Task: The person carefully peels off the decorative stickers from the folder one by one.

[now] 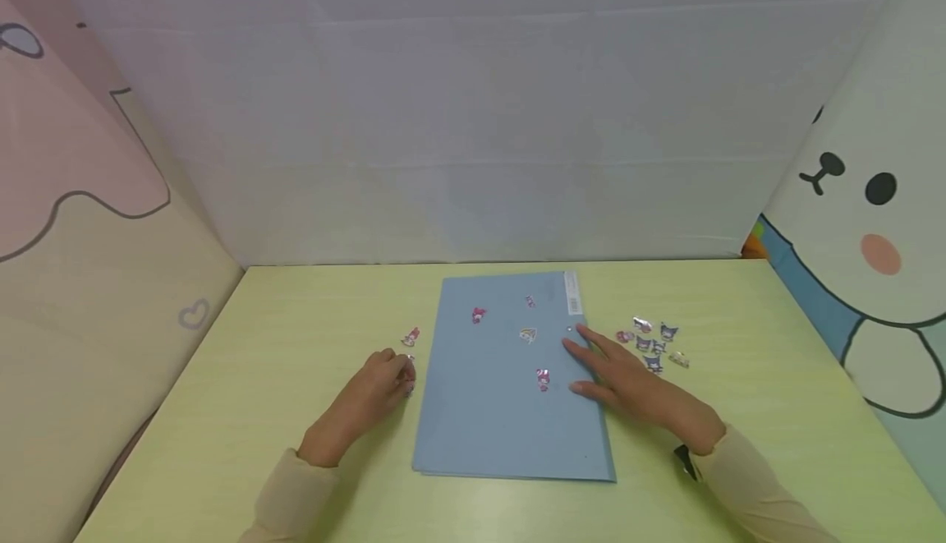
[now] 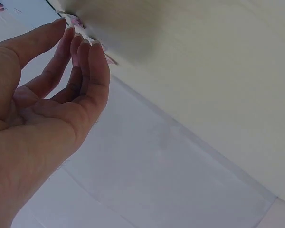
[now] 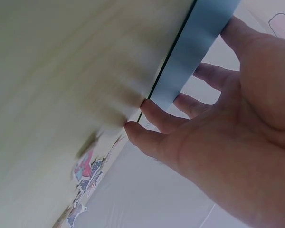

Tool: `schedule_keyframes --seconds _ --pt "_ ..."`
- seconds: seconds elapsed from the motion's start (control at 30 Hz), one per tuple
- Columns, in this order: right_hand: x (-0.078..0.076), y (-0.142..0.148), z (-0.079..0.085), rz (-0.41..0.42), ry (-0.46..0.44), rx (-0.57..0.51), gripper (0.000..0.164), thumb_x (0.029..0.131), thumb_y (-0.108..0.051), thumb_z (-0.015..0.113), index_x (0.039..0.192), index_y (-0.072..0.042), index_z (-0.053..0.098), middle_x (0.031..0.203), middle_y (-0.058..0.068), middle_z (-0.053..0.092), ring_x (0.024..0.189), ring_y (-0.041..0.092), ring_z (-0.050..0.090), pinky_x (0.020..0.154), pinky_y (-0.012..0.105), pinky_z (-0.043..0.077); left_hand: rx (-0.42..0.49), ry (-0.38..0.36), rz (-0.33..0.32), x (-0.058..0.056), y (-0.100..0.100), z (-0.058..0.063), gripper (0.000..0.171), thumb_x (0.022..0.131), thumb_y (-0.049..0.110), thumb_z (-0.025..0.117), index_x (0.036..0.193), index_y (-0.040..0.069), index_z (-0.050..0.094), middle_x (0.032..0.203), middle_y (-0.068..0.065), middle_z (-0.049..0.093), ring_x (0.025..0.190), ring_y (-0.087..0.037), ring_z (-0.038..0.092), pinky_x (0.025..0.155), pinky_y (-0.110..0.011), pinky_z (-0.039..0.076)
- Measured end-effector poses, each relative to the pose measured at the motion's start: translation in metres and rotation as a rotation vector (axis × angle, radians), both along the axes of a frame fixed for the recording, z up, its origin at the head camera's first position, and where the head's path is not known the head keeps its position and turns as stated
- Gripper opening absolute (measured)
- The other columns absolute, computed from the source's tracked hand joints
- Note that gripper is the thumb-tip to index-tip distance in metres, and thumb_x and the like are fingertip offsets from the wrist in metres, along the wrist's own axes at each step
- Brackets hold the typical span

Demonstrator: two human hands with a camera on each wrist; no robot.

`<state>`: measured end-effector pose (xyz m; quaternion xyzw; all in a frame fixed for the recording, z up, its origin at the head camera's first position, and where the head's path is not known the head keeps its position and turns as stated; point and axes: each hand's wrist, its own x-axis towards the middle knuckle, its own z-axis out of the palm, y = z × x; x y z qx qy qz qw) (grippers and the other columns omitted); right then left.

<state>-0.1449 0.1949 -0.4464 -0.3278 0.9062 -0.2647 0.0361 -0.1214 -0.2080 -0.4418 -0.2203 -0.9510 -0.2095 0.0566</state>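
Observation:
Next to the left edge of a blue folder (image 1: 502, 436), my left hand (image 1: 378, 387) bends over a few small cartoon stickers. Thumb and index fingertips come close together at a sticker (image 2: 77, 21) lying on the table, and the other fingers curve loosely. A pink-and-white sticker (image 1: 411, 337) lies just beyond that hand. With fingers spread, my right hand (image 1: 628, 375) rests across the folder's right edge, some fingertips on the folder and others on the table. Several stickers are on the folder, including a pink one (image 1: 543, 379) and a rainbow one (image 1: 528, 335).
Right of the folder lies a loose group of purple and pink stickers (image 1: 652, 346). A white barcode label (image 1: 572, 293) runs along the folder's top right corner. The pale yellow table (image 1: 310, 305) meets a white backdrop (image 1: 473, 116), with printed cartoon panels at both sides.

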Motion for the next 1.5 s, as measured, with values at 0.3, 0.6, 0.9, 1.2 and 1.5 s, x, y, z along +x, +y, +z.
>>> schedule_keyframes --seconds 0.3,0.6,0.9,1.2,1.5 --pt "0.000 0.001 -0.002 -0.005 -0.007 0.002 0.063 0.102 -0.030 0.064 0.155 -0.003 0.043 0.162 0.028 0.029 0.145 0.051 0.031 0.112 0.066 0.033 0.023 0.070 -0.025 -0.007 0.019 -0.002 0.011 0.089 -0.003 0.075 0.090 0.003 0.066 0.084 -0.004 0.056 0.084 -0.021 0.055 0.075 -0.034 0.052" --pt "-0.001 0.002 -0.003 -0.004 -0.006 0.008 0.064 0.103 -0.032 0.064 0.156 -0.004 0.042 0.162 0.026 0.029 0.146 0.050 0.031 0.112 0.065 0.033 0.009 0.029 -0.004 -0.013 0.038 -0.003 0.008 0.093 0.003 0.074 0.095 0.004 0.067 0.083 0.001 0.054 0.078 -0.014 0.052 0.072 -0.030 0.051" --pt "-0.001 0.001 -0.003 -0.005 -0.005 0.006 0.064 0.103 -0.032 0.064 0.156 -0.005 0.042 0.162 0.026 0.029 0.146 0.050 0.031 0.111 0.066 0.032 0.022 0.084 -0.045 -0.018 0.055 -0.004 0.009 0.092 0.003 0.074 0.095 0.005 0.066 0.085 -0.001 0.056 0.079 -0.016 0.055 0.069 -0.031 0.052" --pt "-0.002 0.000 -0.003 0.001 0.013 0.015 0.063 0.102 -0.029 0.064 0.155 -0.002 0.043 0.161 0.028 0.030 0.145 0.051 0.033 0.111 0.066 0.033 0.020 0.060 -0.078 -0.024 0.074 -0.003 0.006 0.094 0.005 0.073 0.095 0.003 0.067 0.085 -0.003 0.059 0.081 -0.017 0.057 0.073 -0.032 0.053" --pt "-0.001 -0.001 0.000 -0.002 0.017 0.002 0.062 0.101 -0.028 0.066 0.154 -0.001 0.044 0.159 0.030 0.032 0.143 0.053 0.034 0.110 0.067 0.033 0.011 0.045 -0.106 -0.023 0.089 -0.004 0.006 0.094 0.005 0.073 0.096 0.004 0.068 0.084 -0.003 0.060 0.080 -0.017 0.056 0.073 -0.032 0.054"
